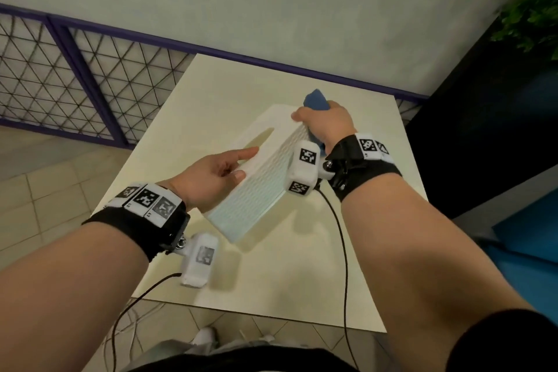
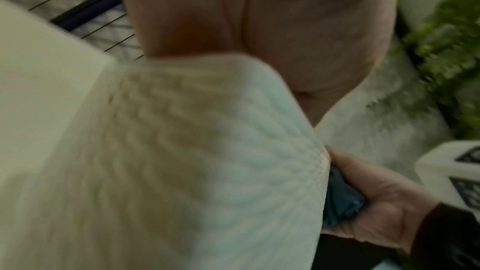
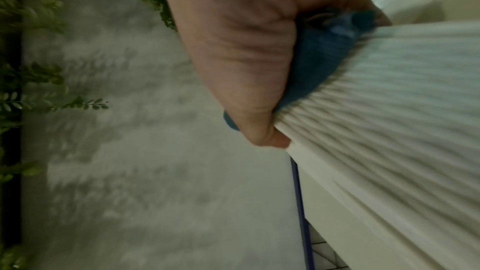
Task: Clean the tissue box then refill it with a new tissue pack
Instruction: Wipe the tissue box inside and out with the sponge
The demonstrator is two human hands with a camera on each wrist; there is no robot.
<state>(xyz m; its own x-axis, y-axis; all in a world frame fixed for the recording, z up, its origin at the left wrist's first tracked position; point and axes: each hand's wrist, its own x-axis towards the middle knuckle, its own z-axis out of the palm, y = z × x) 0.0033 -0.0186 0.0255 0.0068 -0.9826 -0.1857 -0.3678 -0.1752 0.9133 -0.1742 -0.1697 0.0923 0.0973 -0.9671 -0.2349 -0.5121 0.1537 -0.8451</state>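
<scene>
A white ribbed tissue box (image 1: pixel 259 187) is tilted up above the cream table (image 1: pixel 302 287), its slotted top face turned left. My left hand (image 1: pixel 220 174) grips its near left edge, thumb on the ribbed side and fingers on the top face. My right hand (image 1: pixel 324 124) holds a blue cloth (image 1: pixel 315 100) pressed against the box's far right side. In the left wrist view the ribbed box (image 2: pixel 194 161) fills the frame, with the cloth (image 2: pixel 340 198) behind its edge. The right wrist view has the cloth (image 3: pixel 319 59) squeezed between my palm and the box (image 3: pixel 389 120).
A purple-framed wire mesh fence (image 1: pixel 75 75) runs behind the table at the left. A green plant (image 1: pixel 534 0) hangs at the upper right over a dark panel. Black cables (image 1: pixel 341 235) trail from both wrist cameras over the table's near edge. The floor below is tiled.
</scene>
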